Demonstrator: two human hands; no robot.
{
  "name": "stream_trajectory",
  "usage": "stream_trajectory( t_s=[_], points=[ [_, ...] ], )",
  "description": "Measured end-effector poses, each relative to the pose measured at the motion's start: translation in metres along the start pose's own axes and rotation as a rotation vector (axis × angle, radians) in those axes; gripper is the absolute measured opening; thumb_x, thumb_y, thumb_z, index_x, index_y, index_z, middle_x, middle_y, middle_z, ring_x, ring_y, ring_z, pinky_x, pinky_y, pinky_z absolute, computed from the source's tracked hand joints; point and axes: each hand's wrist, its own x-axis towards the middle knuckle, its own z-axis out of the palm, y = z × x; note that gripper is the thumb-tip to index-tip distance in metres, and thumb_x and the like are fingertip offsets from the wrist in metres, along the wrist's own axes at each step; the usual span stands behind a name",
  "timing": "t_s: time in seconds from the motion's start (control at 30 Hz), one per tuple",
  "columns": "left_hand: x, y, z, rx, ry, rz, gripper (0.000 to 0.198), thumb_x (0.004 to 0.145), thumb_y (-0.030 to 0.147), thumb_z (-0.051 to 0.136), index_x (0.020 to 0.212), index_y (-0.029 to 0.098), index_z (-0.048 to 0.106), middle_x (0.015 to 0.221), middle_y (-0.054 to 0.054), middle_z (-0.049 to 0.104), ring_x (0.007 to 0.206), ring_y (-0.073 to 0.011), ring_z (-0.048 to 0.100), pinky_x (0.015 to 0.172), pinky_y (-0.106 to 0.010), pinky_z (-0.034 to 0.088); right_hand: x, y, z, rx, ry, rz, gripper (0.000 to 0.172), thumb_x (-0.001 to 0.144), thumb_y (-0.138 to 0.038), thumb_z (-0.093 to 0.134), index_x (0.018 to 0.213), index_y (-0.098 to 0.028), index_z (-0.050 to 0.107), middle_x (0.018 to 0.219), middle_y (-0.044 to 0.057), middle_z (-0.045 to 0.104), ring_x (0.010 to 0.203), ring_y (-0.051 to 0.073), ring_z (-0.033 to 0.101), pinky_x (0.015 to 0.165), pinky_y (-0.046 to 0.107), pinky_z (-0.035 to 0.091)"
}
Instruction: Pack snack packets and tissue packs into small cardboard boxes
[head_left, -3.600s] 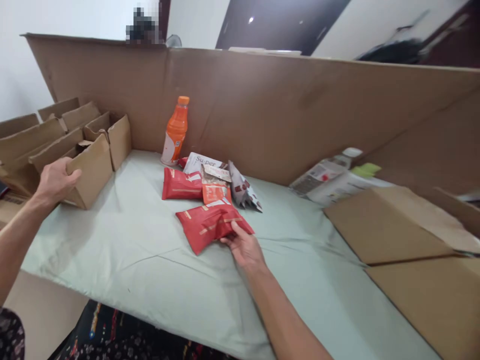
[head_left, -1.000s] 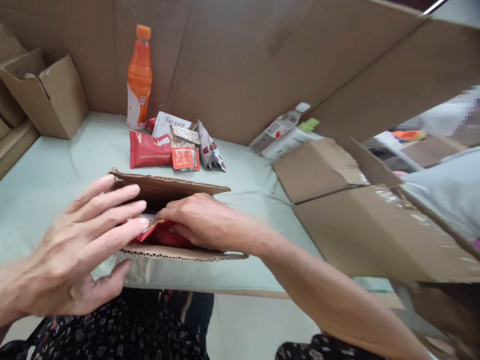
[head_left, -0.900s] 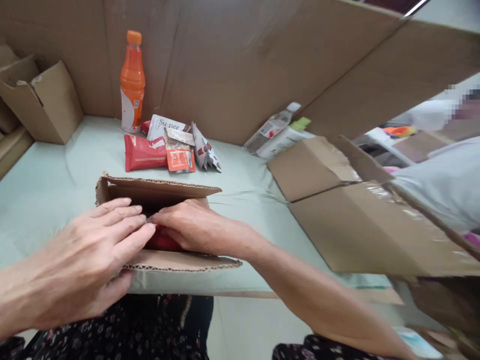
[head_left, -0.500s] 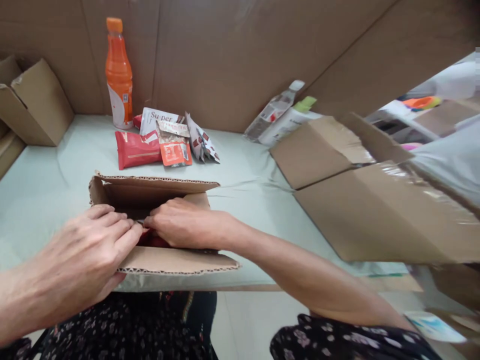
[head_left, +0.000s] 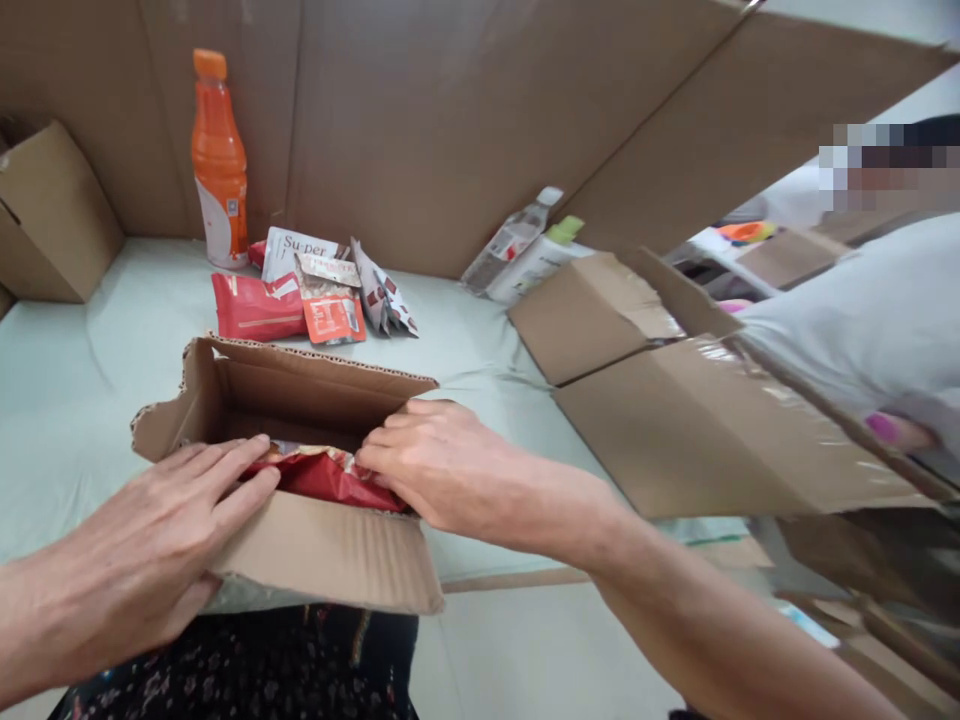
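A small open cardboard box (head_left: 337, 550) sits at the table's front edge, its near flap folded down toward me. Inside, along the near wall, lies a red packet (head_left: 330, 482) with a crinkled pale upper edge. My left hand (head_left: 150, 540) reaches over the box's near left side, fingers stretched out and their tips at the packet's left end; its thumb is outside the flap. At the packet's right end, the fingers of my right hand (head_left: 457, 470) are curled and closed on it. Those fingertips are partly hidden.
Behind the box are a red pouch (head_left: 259, 306), an orange-and-white sachet (head_left: 331, 310) and other packs. An orange bottle (head_left: 219, 165) stands behind them. A clear bottle (head_left: 510, 245) and a green-capped bottle (head_left: 536, 262) lean right. Larger cartons (head_left: 690, 430) flank the right; another person (head_left: 877, 310) is beyond.
My right hand has drawn back to the right, exposing more of the red packet. The near flap now hangs lower. My left hand's fingers are flatter, and the whole view has shifted slightly.
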Motion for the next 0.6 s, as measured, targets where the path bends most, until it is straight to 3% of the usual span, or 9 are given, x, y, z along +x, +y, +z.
stream_trajectory(
  t_s=[0.1,0.13,0.23,0.3,0.37,0.43,0.6],
  points=[
    [-0.004,-0.003,0.005,-0.064,-0.026,-0.002,0.090,0.072,0.001,0.053,0.159,0.026,0.047,0.167,-0.009,0.049,0.144,-0.0331,0.059,0.113,-0.050,0.057,0.005,0.003,-0.001,0.042,-0.029,-0.086,0.021,0.088,-0.002,0.062,0.080,-0.019,0.070,0.081,0.004,0.076,0.078,0.019,0.067,0.078,0.034,0.042],
    [-0.004,-0.004,0.005,-0.077,-0.026,-0.008,0.088,0.074,0.000,0.051,0.158,0.027,0.048,0.166,-0.008,0.051,0.142,-0.0319,0.060,0.114,-0.049,0.057,0.005,0.006,-0.003,0.094,0.015,-0.115,0.022,0.090,-0.003,0.060,0.079,-0.019,0.070,0.082,0.004,0.077,0.078,0.019,0.068,0.079,0.034,0.044],
    [0.001,-0.007,0.003,-0.084,-0.017,-0.020,0.081,0.079,0.001,0.049,0.156,0.025,0.050,0.161,-0.010,0.056,0.137,-0.0320,0.065,0.110,-0.050,0.059,-0.001,0.028,-0.010,0.337,0.365,-0.103,0.023,0.099,-0.012,0.056,0.089,-0.021,0.074,0.092,0.003,0.081,0.084,0.017,0.073,0.082,0.032,0.052],
    [0.008,-0.007,-0.001,-0.083,-0.013,0.008,0.078,0.078,0.002,0.049,0.152,0.024,0.054,0.155,-0.011,0.062,0.131,-0.0330,0.069,0.104,-0.051,0.062,-0.001,0.054,-0.013,0.471,0.683,0.079,0.021,0.102,-0.021,0.056,0.098,-0.023,0.076,0.094,0.003,0.081,0.083,0.017,0.074,0.078,0.031,0.055],
    [0.014,-0.007,-0.004,-0.085,0.008,0.050,0.075,0.075,0.003,0.049,0.146,0.022,0.058,0.147,-0.011,0.068,0.122,-0.0333,0.073,0.097,-0.050,0.064,0.011,0.087,-0.010,0.506,0.884,0.345,0.019,0.100,-0.025,0.058,0.100,-0.023,0.077,0.089,0.003,0.080,0.075,0.017,0.073,0.070,0.031,0.054],
    [0.018,-0.006,-0.004,-0.074,0.042,0.050,0.074,0.074,0.003,0.048,0.145,0.022,0.058,0.143,-0.010,0.071,0.119,-0.0328,0.074,0.096,-0.050,0.063,0.035,0.122,-0.003,0.458,0.866,0.540,0.019,0.096,-0.024,0.059,0.097,-0.021,0.078,0.088,0.004,0.080,0.074,0.019,0.072,0.070,0.031,0.054],
    [0.009,-0.006,0.010,-0.084,0.050,-0.015,0.083,0.074,0.003,0.046,0.153,0.027,0.051,0.157,-0.006,0.060,0.132,-0.0313,0.067,0.107,-0.053,0.059,0.113,0.178,0.023,0.172,0.523,0.898,0.030,0.091,-0.038,0.069,0.109,-0.017,0.081,0.123,0.017,0.078,0.107,0.031,0.073,0.088,0.038,0.055]
  ],
)
